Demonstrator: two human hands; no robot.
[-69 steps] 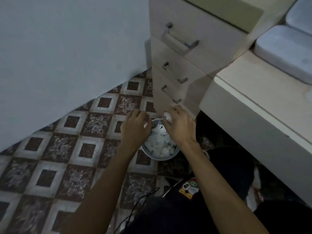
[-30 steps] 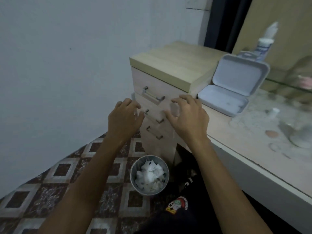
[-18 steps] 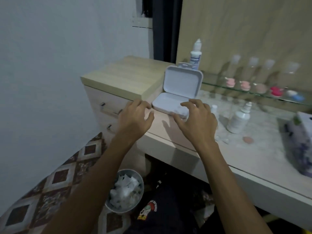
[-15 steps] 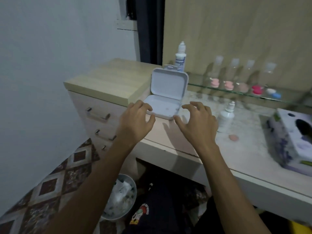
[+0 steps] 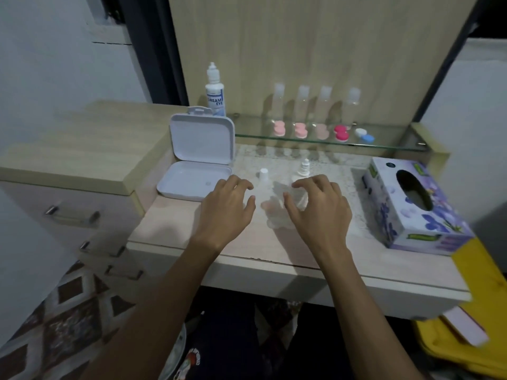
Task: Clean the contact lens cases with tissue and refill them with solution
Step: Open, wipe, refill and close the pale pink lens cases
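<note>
My left hand and my right hand hover side by side over the desk, fingers loosely curled, holding nothing. Just beyond my right hand's fingers stands a small uncapped solution bottle, its white cap on the desk to the left. Several contact lens cases sit on the glass shelf: pink ones, a red one and a white-and-blue one. A taller solution bottle stands at the shelf's left end. The tissue box lies to the right.
An open white plastic box lies left of my left hand. A drawer unit stands at the left, with a waste bin's rim on the patterned floor below. A yellow object sits lower right.
I rose from the waste bin on the floor, both hands lifting empty past the drawers to above the desk. The view swung right, bringing the shelf and tissue box into sight.
</note>
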